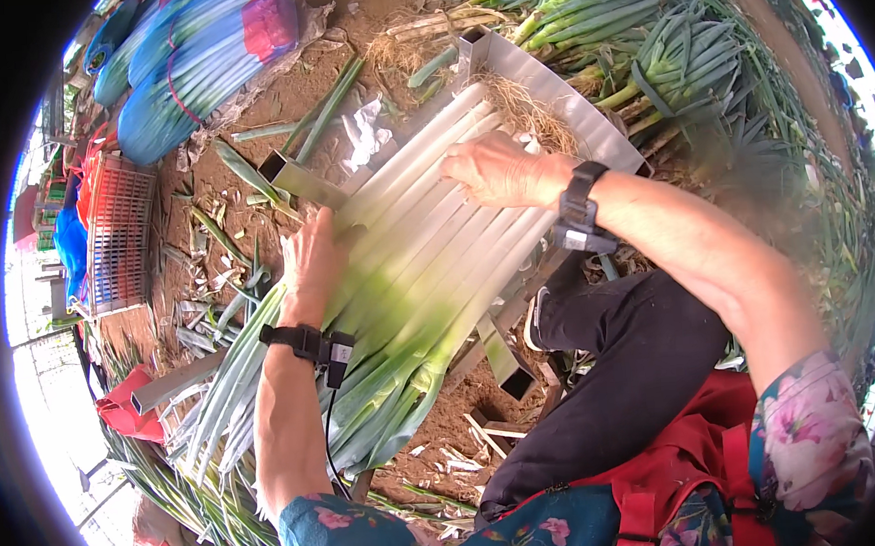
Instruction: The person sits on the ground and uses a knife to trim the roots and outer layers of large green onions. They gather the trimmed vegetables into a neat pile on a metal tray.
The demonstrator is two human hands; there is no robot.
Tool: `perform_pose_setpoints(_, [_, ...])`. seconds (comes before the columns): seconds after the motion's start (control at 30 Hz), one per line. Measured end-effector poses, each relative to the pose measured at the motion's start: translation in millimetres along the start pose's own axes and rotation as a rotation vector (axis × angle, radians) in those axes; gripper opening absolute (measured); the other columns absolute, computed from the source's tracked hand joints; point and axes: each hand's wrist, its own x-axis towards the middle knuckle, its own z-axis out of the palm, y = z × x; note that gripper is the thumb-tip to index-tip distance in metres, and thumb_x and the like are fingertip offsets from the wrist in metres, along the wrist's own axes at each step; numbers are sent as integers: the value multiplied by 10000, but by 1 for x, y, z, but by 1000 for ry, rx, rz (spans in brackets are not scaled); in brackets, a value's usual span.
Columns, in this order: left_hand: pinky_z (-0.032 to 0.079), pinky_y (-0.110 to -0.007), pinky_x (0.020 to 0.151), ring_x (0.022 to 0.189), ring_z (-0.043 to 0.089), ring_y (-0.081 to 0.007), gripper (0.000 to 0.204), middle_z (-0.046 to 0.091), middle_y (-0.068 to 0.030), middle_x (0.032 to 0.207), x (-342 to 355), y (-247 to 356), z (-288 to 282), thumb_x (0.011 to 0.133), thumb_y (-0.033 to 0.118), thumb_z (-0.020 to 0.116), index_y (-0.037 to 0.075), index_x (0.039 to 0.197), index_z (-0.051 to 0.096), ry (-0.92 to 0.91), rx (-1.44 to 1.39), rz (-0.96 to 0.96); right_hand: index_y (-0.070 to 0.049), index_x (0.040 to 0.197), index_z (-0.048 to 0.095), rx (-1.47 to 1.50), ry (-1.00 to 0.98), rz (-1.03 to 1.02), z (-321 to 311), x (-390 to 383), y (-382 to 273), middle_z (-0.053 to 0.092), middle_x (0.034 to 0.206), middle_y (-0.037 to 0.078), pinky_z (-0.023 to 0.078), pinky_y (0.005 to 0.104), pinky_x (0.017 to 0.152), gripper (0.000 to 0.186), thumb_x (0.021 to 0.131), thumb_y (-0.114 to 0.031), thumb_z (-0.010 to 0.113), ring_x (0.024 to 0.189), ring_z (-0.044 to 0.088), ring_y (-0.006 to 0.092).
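Note:
A row of leeks (456,238) lies side by side across a metal rack (612,134), white shafts toward the far side and green leaves hanging over the near left. Over the white shafts, my right hand (496,170) has its fingers curled down and pressed together on a leek. My left hand (310,254) rests along the left edge of the row, fingers stretched forward beside a square metal tube (302,178). Its palm side is hidden. Brown roots (526,108) gather at the rack's far end. Both wrists wear black straps with small devices.
Loose leeks (643,59) are heaped at the far right. Blue-wrapped bundles (190,74) lie at the far left, near a red crate (120,233). Trimmed leaves and scraps litter the soil. An open tube end (513,375) juts out near my black-trousered leg (598,373).

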Motion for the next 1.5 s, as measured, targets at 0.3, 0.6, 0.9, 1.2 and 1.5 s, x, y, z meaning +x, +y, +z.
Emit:
perform_pose_setpoints(0.3, [527,-556,776,875,684,-469,487,726,-227,920,5,-2,10,919,488,708,37,1086,634,-34,-14,-37,0,1126,649,-138,-36,114,32,12,7,631,1121,181,579,449,729,359,824,-186,704,875,726,334])
perform_pose_setpoints(0.6, [512,-571,836,935,677,-489,540,720,-271,959,7,16,-3,898,511,706,7,1085,651,-92,-71,-105,16,1402,551,-114,-162,261,46,20,9,567,1414,222,577,489,820,629,825,-175,713,1003,706,385])
perform_pose_setpoints(0.9, [507,-580,878,975,674,-502,572,709,-314,973,16,14,-1,932,558,640,8,1074,703,-202,13,-165,40,1390,566,-111,-85,213,48,10,10,574,1418,227,580,456,789,590,850,-179,656,970,715,343])
perform_pose_setpoints(1.2, [499,-567,975,1135,633,-493,552,660,-298,1243,29,25,-11,991,539,549,149,1375,621,-324,-17,-201,23,1397,577,-41,37,182,50,-7,14,563,1455,255,596,409,791,599,847,-204,652,1013,726,310])
perform_pose_setpoints(1.5, [492,-545,993,1191,610,-466,530,633,-268,1317,32,22,-8,994,520,556,136,1353,622,-341,-40,-189,-7,1460,529,38,113,343,36,5,30,515,1538,160,581,428,831,662,831,-168,665,966,719,307])
